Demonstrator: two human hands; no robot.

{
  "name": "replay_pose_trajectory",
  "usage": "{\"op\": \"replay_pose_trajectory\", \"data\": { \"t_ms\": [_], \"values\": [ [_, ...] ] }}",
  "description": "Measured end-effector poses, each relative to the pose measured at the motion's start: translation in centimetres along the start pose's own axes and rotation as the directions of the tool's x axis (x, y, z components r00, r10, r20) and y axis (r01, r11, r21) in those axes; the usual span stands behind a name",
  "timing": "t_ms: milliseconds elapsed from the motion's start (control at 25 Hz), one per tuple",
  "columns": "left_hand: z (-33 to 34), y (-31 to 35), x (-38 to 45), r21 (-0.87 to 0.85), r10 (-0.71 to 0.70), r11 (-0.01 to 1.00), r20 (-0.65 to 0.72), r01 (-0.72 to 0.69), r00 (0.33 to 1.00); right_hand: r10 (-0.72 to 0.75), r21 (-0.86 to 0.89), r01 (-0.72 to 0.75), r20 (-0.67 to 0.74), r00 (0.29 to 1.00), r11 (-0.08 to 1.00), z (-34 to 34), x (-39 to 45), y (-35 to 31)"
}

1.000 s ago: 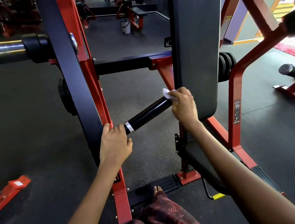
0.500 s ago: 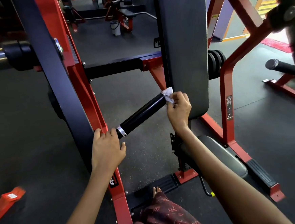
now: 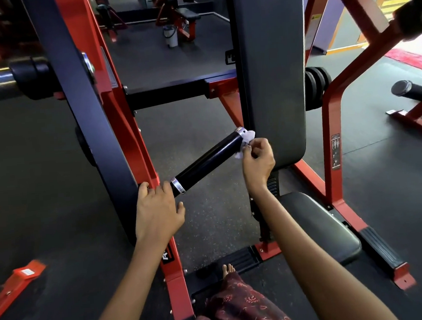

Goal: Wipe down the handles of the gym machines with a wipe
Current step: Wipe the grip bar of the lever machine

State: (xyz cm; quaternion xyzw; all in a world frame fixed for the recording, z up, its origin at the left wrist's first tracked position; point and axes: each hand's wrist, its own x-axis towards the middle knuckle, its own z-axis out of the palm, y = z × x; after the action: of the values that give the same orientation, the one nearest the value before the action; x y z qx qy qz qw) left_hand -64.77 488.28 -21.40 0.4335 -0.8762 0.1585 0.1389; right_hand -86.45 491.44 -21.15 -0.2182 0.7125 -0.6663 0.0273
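Dim gym interior, daylight from upper right, wide-angle bending and blur at edges.

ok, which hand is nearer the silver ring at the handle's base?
Left. The left hand rests on the red frame right beside the ring; the right hand pinches the wipe at the handle's far end.

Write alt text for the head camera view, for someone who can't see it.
A person's right hand pinches a white wipe against the far end of a black machine handle, while the left hand rests on the red frame at the handle's base.
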Motion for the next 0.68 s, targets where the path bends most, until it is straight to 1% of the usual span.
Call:
{"op": "replay_pose_trajectory", "data": {
  "t_ms": [80,120,160,200,240,280,320,360,400,480,520,560,600,640,680],
  "values": [
    [-0.1,0.1,0.1,0.014,-0.004,1.000,0.023,0.004,1.000,0.134,0.097,-0.140,0.069,0.989,0.985,1.2,-2.4,0.2],
    [-0.2,0.1,0.1,0.021,-0.006,1.000,0.033,0.005,0.999,0.227,0.180,-0.250,0.140,0.964,0.951,1.9,-4.1,0.2],
    [-0.4,0.2,0.1,0.026,-0.009,1.000,0.042,0.007,0.999,0.322,0.288,-0.385,0.243,0.915,0.877,2.6,-5.9,0.2],
    [-0.5,0.2,0.1,0.029,-0.010,1.000,0.050,0.009,0.999,0.400,0.384,-0.530,0.369,0.839,0.756,3.2,-7.9,0.0],
    [-0.5,0.2,0.1,0.028,-0.010,1.000,0.058,0.009,0.998,0.443,0.441,-0.652,0.491,0.750,0.617,3.7,-9.6,-0.2],
    [-0.5,0.1,0.0,0.023,-0.010,1.000,0.061,0.008,0.998,0.443,0.464,-0.728,0.584,0.680,0.505,3.9,-10.9,-0.6],
    [-0.4,0.1,0.1,0.019,-0.008,1.000,0.056,0.007,0.998,0.435,0.465,-0.767,0.637,0.636,0.441,3.9,-11.3,-0.6],
    [-0.4,0.1,0.1,0.017,-0.009,1.000,0.051,0.008,0.999,0.432,0.474,-0.789,0.663,0.611,0.391,3.7,-10.9,-0.8],
    [-0.5,0.2,0.1,0.020,-0.011,1.000,0.053,0.010,0.999,0.446,0.496,-0.798,0.662,0.602,0.343,3.4,-10.0,-0.8],
    [-0.6,0.3,0.1,0.041,-0.012,0.999,0.079,0.009,0.997,0.484,0.564,-0.784,0.627,0.610,0.259,2.9,-8.0,-0.7],
    [-0.7,0.3,0.1,0.052,-0.014,0.999,0.094,0.009,0.995,0.492,0.559,-0.790,0.629,0.602,0.253,3.0,-7.7,-0.7],
    [-0.7,0.2,0.1,0.058,-0.015,0.998,0.102,0.009,0.995,0.497,0.508,-0.817,0.653,0.571,0.272,3.3,-8.1,-0.9],
    [-0.7,0.2,0.1,0.052,-0.011,0.999,0.097,0.006,0.995,0.499,0.435,-0.851,0.690,0.525,0.294,3.8,-9.0,-0.9],
    [-0.8,0.2,0.1,0.037,-0.007,0.999,0.082,0.004,0.997,0.496,0.373,-0.881,0.728,0.472,0.291,4.1,-10.0,-0.8],
    [-0.8,0.2,0.2,0.019,-0.005,1.000,0.067,0.004,0.998,0.489,0.344,-0.900,0.756,0.435,0.268,4.3,-10.7,-0.7]
  ]
}}
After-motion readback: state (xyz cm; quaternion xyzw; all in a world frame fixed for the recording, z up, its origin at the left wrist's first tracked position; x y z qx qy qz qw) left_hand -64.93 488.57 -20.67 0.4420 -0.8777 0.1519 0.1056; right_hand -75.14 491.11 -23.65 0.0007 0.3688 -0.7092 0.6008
